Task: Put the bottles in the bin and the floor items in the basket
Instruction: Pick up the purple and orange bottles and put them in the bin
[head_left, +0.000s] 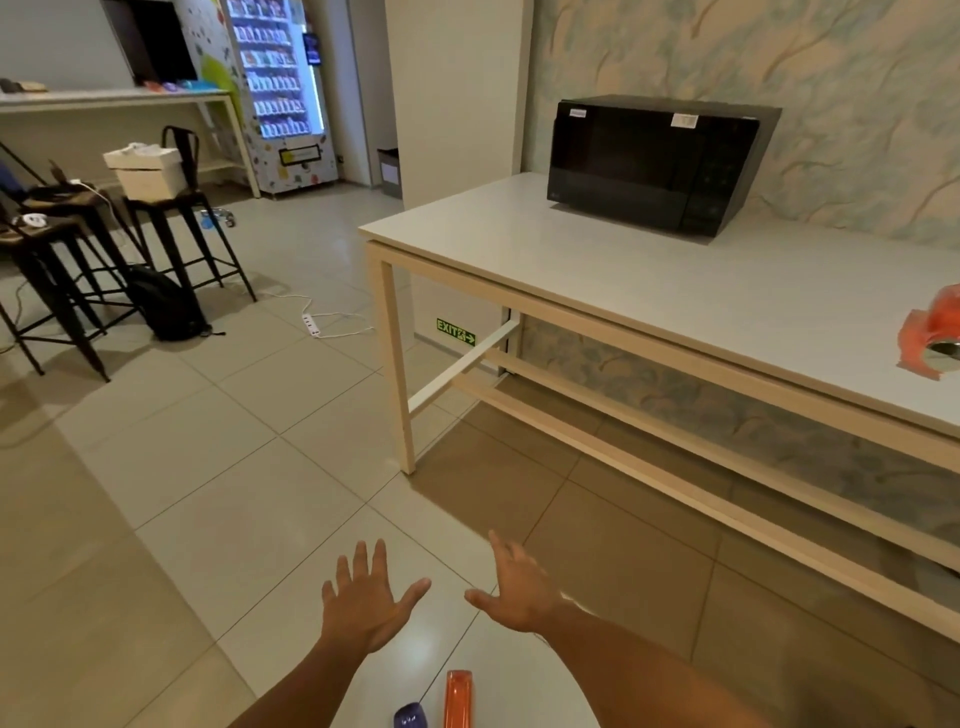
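My left hand (366, 597) and my right hand (517, 584) are both stretched out in front of me over the tiled floor, palms down, fingers spread, holding nothing. Just below them, at the bottom edge of the view, an orange item (458, 699) lies on the floor beside a small purple item (410, 716); both are partly cut off. At the right edge of the white table (597, 270) rests an orange piece of packaging with a shiny part (932, 332). I see no bin and no basket in this view.
A black microwave (660, 161) stands on the table by the wall. Black stools (171, 218), one bearing a white box (148, 171), and a black backpack (166, 304) stand at left. A white power strip (311, 325) with cable lies on the floor. A vending machine (280, 93) is at the back.
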